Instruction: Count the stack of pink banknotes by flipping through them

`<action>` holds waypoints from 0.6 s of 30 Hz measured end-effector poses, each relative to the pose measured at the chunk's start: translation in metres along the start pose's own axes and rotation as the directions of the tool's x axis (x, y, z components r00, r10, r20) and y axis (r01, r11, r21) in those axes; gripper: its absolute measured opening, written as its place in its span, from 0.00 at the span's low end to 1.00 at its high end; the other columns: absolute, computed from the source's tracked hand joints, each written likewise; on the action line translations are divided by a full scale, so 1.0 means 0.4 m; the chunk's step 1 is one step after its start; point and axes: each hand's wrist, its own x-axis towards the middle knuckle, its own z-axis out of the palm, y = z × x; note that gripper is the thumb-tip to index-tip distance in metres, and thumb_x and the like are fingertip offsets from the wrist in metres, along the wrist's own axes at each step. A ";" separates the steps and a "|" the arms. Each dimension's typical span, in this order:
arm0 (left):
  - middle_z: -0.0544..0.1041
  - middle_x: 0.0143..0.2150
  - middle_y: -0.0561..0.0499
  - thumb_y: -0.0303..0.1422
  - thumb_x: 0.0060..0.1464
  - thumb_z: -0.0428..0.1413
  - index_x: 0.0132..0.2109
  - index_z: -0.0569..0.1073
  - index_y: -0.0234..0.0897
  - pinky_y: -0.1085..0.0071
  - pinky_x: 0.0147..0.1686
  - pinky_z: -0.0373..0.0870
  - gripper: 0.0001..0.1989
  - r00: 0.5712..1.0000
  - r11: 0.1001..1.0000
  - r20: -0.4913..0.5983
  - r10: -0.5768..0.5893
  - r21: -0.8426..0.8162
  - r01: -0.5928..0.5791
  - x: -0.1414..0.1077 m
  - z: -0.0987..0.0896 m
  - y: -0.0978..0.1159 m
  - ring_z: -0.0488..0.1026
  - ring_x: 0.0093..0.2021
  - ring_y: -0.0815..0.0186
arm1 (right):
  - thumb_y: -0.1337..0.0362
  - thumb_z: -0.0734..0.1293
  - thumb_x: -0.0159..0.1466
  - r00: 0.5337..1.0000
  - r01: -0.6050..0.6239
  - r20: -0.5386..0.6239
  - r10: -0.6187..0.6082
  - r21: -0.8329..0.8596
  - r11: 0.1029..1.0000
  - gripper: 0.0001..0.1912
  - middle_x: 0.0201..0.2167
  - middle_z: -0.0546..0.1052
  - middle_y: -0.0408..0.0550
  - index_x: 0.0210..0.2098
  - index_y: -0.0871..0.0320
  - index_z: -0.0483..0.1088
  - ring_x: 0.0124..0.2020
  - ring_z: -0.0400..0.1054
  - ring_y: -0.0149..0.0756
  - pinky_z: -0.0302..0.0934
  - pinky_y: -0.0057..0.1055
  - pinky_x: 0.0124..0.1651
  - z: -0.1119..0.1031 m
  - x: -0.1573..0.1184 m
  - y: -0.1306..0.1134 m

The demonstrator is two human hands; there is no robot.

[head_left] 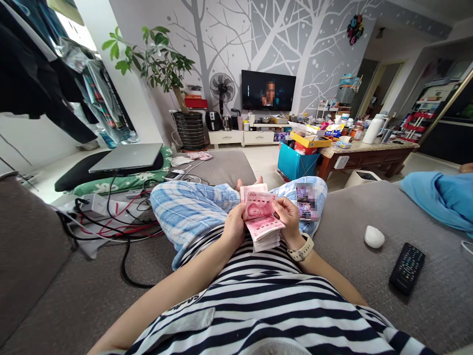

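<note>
Above my lap is a stack of red and pink banknotes (264, 228), folded so that one part stands up and the rest fans down toward my shirt. The number 100 and a portrait show on the upper note. My left hand (234, 224) grips the stack along its left side. With thumb and fingers pinched, my right hand (288, 217) holds the upper right edge of a note; a pale watch (301, 248) is on that wrist. A phone (305, 203) with a lit, partly blurred screen rests on my right thigh, just beyond the right hand.
On the sofa to the right lie a white mouse (374, 237), a black remote control (407, 268) and blue cloth (439, 197). To the left are tangled cables (114, 217) and a closed laptop (125, 158). A cluttered table (369, 148) stands ahead right, beside a blue box (298, 161).
</note>
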 end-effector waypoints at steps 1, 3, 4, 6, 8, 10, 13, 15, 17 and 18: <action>0.79 0.33 0.48 0.42 0.46 0.58 0.31 0.77 0.36 0.64 0.41 0.70 0.13 1.000 1.000 0.007 -0.004 -0.010 0.004 0.001 -0.001 -0.001 0.74 0.38 0.57 | 0.55 0.67 0.60 1.000 -0.002 0.000 0.002 -0.008 1.000 0.14 0.19 0.61 0.38 0.24 0.56 0.65 0.21 0.51 0.28 0.48 0.28 0.26 0.000 0.000 0.000; 0.79 0.33 0.48 0.42 0.46 0.58 0.30 0.77 0.36 0.64 0.41 0.69 0.13 1.000 1.000 0.011 -0.012 -0.022 0.013 0.001 -0.001 -0.001 0.73 0.38 0.58 | 0.54 0.67 0.61 1.000 -0.002 0.000 0.002 -0.021 1.000 0.14 0.19 0.61 0.38 0.25 0.56 0.65 0.21 0.52 0.28 0.48 0.28 0.26 0.000 0.001 0.001; 0.79 0.32 0.48 0.42 0.46 0.58 0.30 0.77 0.36 0.65 0.40 0.69 0.13 1.000 1.000 0.008 -0.016 -0.022 0.016 0.001 0.000 0.000 0.73 0.38 0.58 | 0.54 0.67 0.61 1.000 -0.001 0.000 0.001 -0.023 1.000 0.14 0.19 0.61 0.38 0.25 0.57 0.65 0.21 0.52 0.28 0.48 0.28 0.26 0.000 0.001 0.001; 0.78 0.32 0.49 0.43 0.45 0.58 0.30 0.76 0.37 0.65 0.40 0.69 0.13 1.000 1.000 0.008 -0.021 -0.020 0.021 0.000 0.002 0.003 0.73 0.37 0.58 | 0.55 0.67 0.61 1.000 0.000 0.000 0.000 -0.016 1.000 0.14 0.19 0.61 0.38 0.25 0.57 0.65 0.21 0.52 0.28 0.48 0.28 0.26 0.000 0.001 0.001; 0.78 0.31 0.49 0.42 0.45 0.57 0.29 0.76 0.37 0.65 0.39 0.69 0.12 1.000 0.999 0.013 -0.024 -0.024 0.024 -0.002 0.005 0.008 0.73 0.36 0.58 | 0.55 0.67 0.61 1.000 -0.005 0.002 0.005 0.004 1.000 0.14 0.19 0.61 0.38 0.25 0.57 0.66 0.21 0.51 0.27 0.48 0.28 0.25 0.000 0.001 0.001; 0.77 0.30 0.50 0.41 0.45 0.57 0.29 0.76 0.37 0.65 0.38 0.69 0.11 1.000 0.999 0.019 -0.022 -0.030 0.022 -0.005 0.007 0.014 0.72 0.35 0.59 | 0.55 0.67 0.61 1.000 -0.012 0.005 0.012 0.016 1.000 0.14 0.19 0.62 0.38 0.25 0.57 0.66 0.21 0.51 0.27 0.48 0.28 0.25 0.000 0.001 0.001; 0.75 0.28 0.51 0.38 0.45 0.56 0.27 0.75 0.37 0.66 0.36 0.68 0.09 0.999 0.999 0.031 -0.014 -0.035 0.015 -0.008 0.009 0.021 0.70 0.32 0.62 | 0.54 0.67 0.60 1.000 -0.016 0.003 0.016 0.009 1.000 0.15 0.19 0.62 0.38 0.25 0.57 0.66 0.21 0.51 0.27 0.48 0.28 0.25 -0.001 0.001 0.000; 0.74 0.26 0.52 0.37 0.45 0.55 0.26 0.73 0.37 0.67 0.35 0.67 0.09 0.999 0.998 0.043 -0.020 -0.052 0.022 -0.008 0.009 0.022 0.69 0.30 0.63 | 0.53 0.68 0.60 1.000 -0.015 0.003 0.015 0.012 1.000 0.15 0.19 0.62 0.38 0.25 0.57 0.66 0.21 0.51 0.27 0.48 0.28 0.24 0.000 0.001 -0.002; 0.74 0.26 0.53 0.38 0.44 0.55 0.26 0.73 0.37 0.67 0.35 0.67 0.08 0.999 0.998 0.041 -0.025 -0.059 0.028 -0.007 0.009 0.022 0.68 0.30 0.63 | 0.53 0.68 0.60 1.000 -0.017 0.005 0.017 0.017 1.000 0.15 0.18 0.62 0.38 0.24 0.57 0.66 0.20 0.51 0.27 0.48 0.28 0.24 0.000 0.001 -0.003; 0.74 0.26 0.52 0.38 0.44 0.56 0.26 0.73 0.38 0.67 0.35 0.67 0.09 0.999 0.998 0.035 -0.026 -0.054 0.027 -0.007 0.009 0.021 0.69 0.31 0.63 | 0.53 0.68 0.60 1.000 -0.019 0.006 0.019 0.016 1.000 0.16 0.18 0.61 0.38 0.24 0.57 0.66 0.20 0.50 0.27 0.48 0.28 0.24 0.001 0.001 -0.004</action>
